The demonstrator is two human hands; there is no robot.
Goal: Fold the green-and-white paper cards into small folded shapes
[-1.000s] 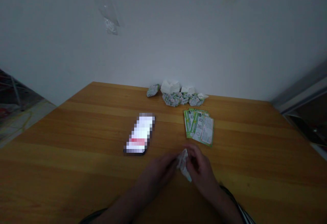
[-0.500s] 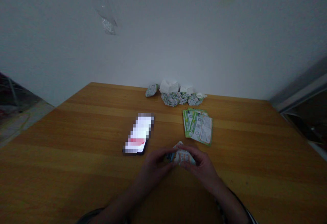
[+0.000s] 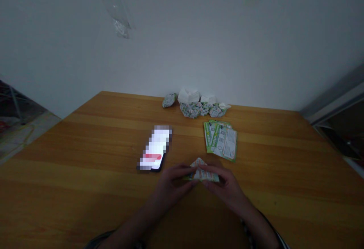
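Far left, beyond the desk (image 3: 71, 188) edge: floor (image 3: 19, 135), dim, with clutter too dark to identify. Top of view: strip of clear plastic film (image 3: 113, 8) in front of the white wall (image 3: 182, 52); cannot tell if it touches. On the desk, left to right: smartphone (image 3: 155, 148) lying flat at a diagonal, screen lit, display pixelated, red band visible. Just right of it, left hand (image 3: 172, 182), not touching the phone, pinches the left end of a folded leaflet (image 3: 202, 174), green and white print, peaked into a rough triangle. Leaflet sits between both hands, near the desk's front area; cannot tell if it touches the surface. Right hand (image 3: 227, 188) pinches the right end, fingertips pressed over the top edge, so the two hands nearly meet at the paper. Farther back against the wall: pile of folded paper pieces (image 3: 197, 108), printed green and white, with plain white folded pieces (image 3: 188, 96) on top and one small piece (image 3: 170, 100) just left of the pile. In front of the pile, right of the hands: loose stack of green-and-white leaflets (image 3: 221, 141), slightly fanned. Bottom right: striped sleeve (image 3: 280, 237) at the right wrist. Far right: grey frame (image 3: 338, 101) beyond the desk.
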